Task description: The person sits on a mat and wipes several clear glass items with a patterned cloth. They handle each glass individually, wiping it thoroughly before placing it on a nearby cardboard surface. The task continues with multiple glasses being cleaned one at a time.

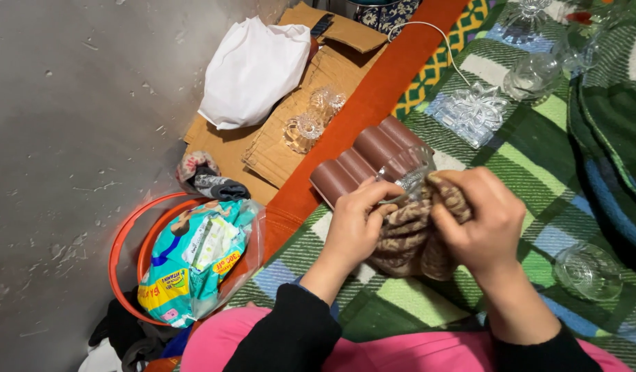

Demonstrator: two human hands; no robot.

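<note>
Mid-wipe: left hand (356, 224) gripped clear glass (405, 171); right hand (477, 222) clenched brown cloth (414, 238) against it. Other glassware (531, 76) lay at two o'clock, untouched.

White bag (252, 72) on cardboard (276, 148), 2 glass pieces (314, 117), possibly candle holders; orange basin (121, 241) holds a packet (194, 258).

left hand (352, 231), right hand (480, 220), clear glass (404, 169), brown cloth (411, 241)

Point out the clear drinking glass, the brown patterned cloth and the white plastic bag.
clear drinking glass (405, 169), head view, its side wall
brown patterned cloth (409, 234), head view, bunched middle
white plastic bag (252, 69), head view, its centre
</note>
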